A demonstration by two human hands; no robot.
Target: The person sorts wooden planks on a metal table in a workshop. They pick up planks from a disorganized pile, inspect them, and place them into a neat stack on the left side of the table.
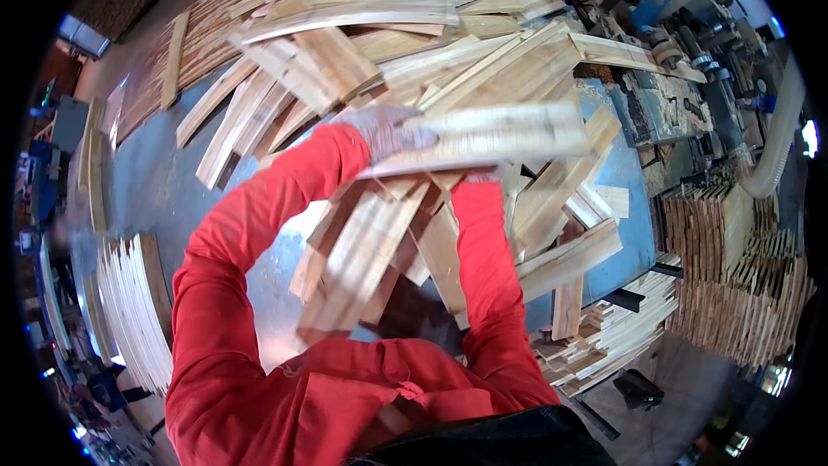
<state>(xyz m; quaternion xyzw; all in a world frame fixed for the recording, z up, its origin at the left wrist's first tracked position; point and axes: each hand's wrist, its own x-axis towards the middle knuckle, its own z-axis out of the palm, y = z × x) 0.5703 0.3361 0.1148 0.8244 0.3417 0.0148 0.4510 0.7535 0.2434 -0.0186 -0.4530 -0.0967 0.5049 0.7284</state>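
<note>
Edges bent, dark-rimmed; held plank (pixel 500 134) motion-blurred; glare on tabletop (pixel 278 272)

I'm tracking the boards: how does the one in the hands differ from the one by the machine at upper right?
The held board has the left hand on its left end and the right hand at its near edge; neither touches the machine board.
The held board slopes up rightward in the picture; the machine board slopes down.
Both are long, pale wood.
</note>
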